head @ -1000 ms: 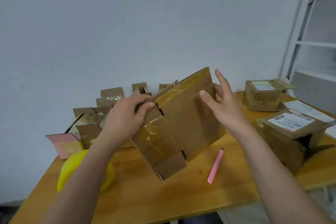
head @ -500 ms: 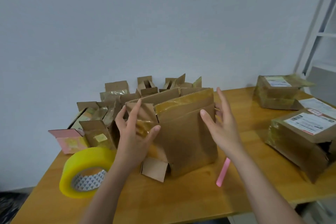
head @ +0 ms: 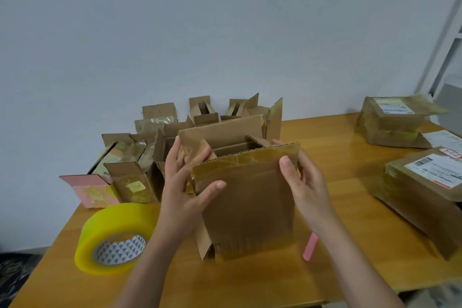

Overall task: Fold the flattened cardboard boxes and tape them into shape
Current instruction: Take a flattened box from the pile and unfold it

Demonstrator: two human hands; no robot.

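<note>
The cardboard box [head: 246, 197] is brown, open on top, with shiny old tape, standing near the tabletop's [head: 325, 147] front edge. The left hand [head: 183, 190] fingers [head: 197, 157] and right hand [head: 308, 182] fingers curl round its two sides.

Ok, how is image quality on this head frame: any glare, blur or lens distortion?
Head view: soft, even light with faint shadows; glare on the glossy tape of the held box and on the table; the shelf frame leans from wide-angle distortion; slight overall softness, both the left hand and the right hand readable.
</note>
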